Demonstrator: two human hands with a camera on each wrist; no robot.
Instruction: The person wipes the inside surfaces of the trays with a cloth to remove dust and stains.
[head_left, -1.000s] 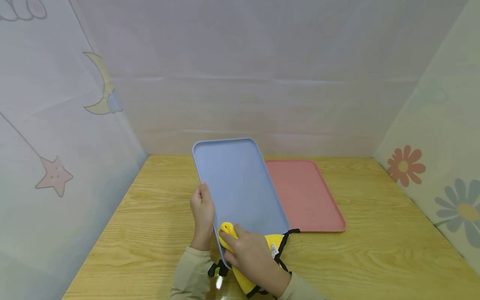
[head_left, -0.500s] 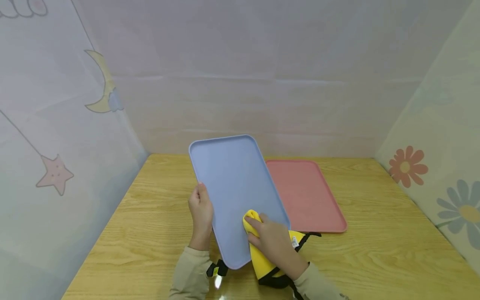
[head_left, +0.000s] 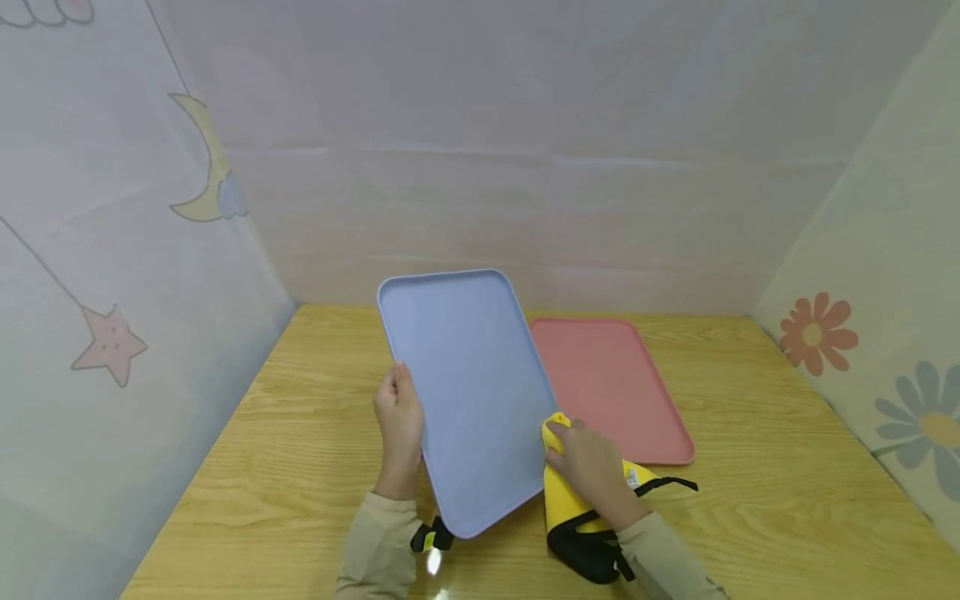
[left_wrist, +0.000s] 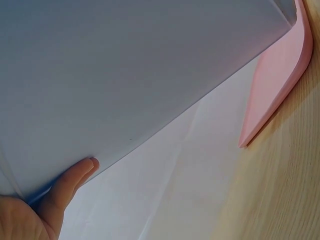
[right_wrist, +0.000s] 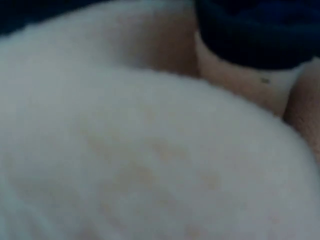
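My left hand grips the left edge of a blue rectangular tray, thumb on its face and fingers behind. The tray is tilted up off the table, its inner face toward me. In the left wrist view, the underside of the blue tray fills the upper left, with fingers against it. My right hand pinches a bunched yellow cloth with black edging at the tray's lower right edge. The cloth's loose end hangs below the hand. The right wrist view is blurred and filled by pale fabric.
A pink tray lies flat on the wooden table, partly behind the blue one. A black strap piece shows by the left sleeve. Printed fabric walls stand at the back and both sides.
My right hand has wiped the yellow cloth rightward across the lower part of the blue tray, from its left edge to its right edge. The left hand keeps its grip, almost still.
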